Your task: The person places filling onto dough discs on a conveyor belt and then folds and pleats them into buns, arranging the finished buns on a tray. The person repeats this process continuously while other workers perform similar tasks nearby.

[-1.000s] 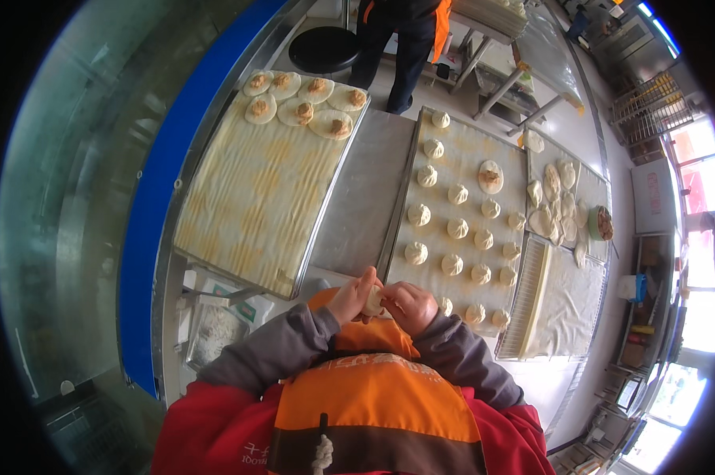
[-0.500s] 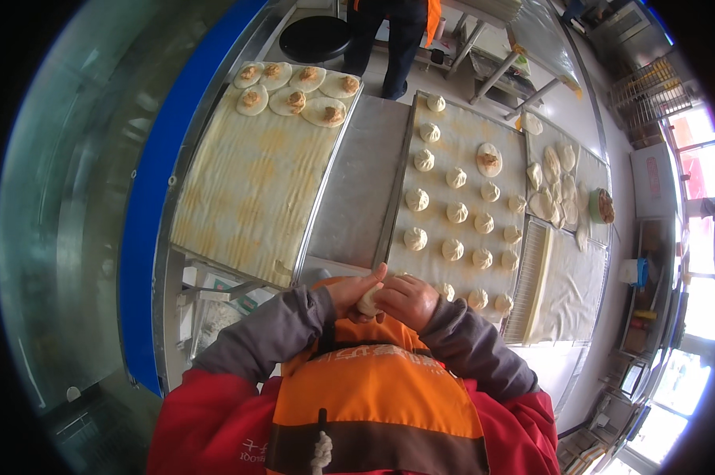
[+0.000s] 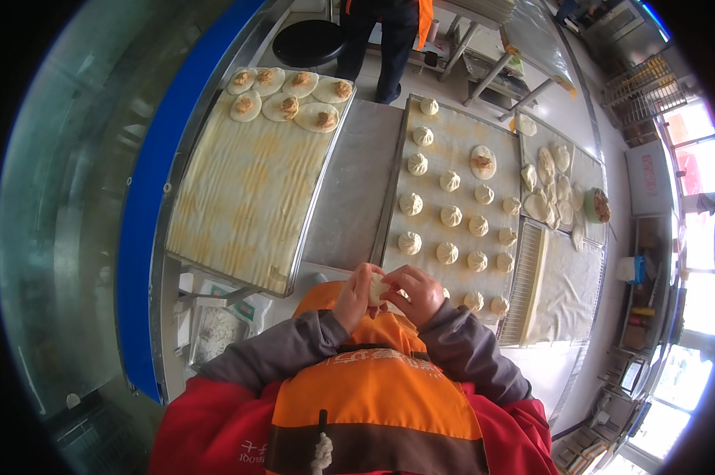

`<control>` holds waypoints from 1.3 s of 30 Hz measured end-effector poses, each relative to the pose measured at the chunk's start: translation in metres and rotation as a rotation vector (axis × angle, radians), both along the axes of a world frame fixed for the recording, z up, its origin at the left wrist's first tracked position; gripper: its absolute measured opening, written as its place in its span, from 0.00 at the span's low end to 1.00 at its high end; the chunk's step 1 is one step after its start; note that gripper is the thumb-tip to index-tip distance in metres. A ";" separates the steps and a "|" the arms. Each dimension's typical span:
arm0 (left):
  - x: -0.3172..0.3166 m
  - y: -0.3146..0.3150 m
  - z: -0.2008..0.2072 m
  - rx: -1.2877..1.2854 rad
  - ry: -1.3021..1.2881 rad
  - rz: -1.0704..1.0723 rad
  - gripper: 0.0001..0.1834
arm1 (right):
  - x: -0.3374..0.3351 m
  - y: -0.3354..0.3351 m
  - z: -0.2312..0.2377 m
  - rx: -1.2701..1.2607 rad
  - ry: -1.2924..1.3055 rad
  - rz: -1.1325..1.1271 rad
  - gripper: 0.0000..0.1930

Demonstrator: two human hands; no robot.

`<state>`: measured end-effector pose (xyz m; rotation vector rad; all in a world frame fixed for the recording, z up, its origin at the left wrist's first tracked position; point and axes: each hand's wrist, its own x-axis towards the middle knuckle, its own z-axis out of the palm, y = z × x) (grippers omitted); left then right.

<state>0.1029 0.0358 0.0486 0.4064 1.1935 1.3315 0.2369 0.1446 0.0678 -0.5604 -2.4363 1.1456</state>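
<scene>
A small pale bun (image 3: 377, 290) is held up between my hands, in front of the orange apron. My left hand (image 3: 352, 299) cups it from the left side. On the other side, the curled fingers of my right hand (image 3: 417, 296) pinch at the dough's edge; its filling cannot be made out. Just beyond my right hand lies a tray (image 3: 430, 299) with rows of pleated buns (image 3: 447, 253) and one open dough round topped with filling (image 3: 483, 161). The tray at the left (image 3: 231, 214) carries several flat filled rounds (image 3: 280, 106) at its far end.
A bare metal surface (image 3: 349, 190) separates the two trays. At the right, plain dough wrappers (image 3: 546, 166) lie on a cloth beside a green bowl of filling (image 3: 597, 206). A black round stool (image 3: 310, 43) and another person's legs (image 3: 379, 47) are at the far side.
My left hand has turned more upright around the bun, and my right fingers have shifted and curled at its edge. The view has moved slightly, so the trays appear a little to the left.
</scene>
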 end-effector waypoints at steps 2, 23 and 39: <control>0.001 -0.002 -0.004 -0.017 -0.090 -0.017 0.31 | -0.001 0.002 -0.001 0.065 0.020 0.048 0.09; -0.018 0.012 -0.025 -0.176 -0.547 -0.529 0.36 | 0.010 0.008 0.007 0.115 -0.107 0.261 0.07; 0.024 0.109 -0.028 0.048 -0.270 -0.108 0.34 | 0.023 0.088 0.021 0.227 -0.156 -0.061 0.27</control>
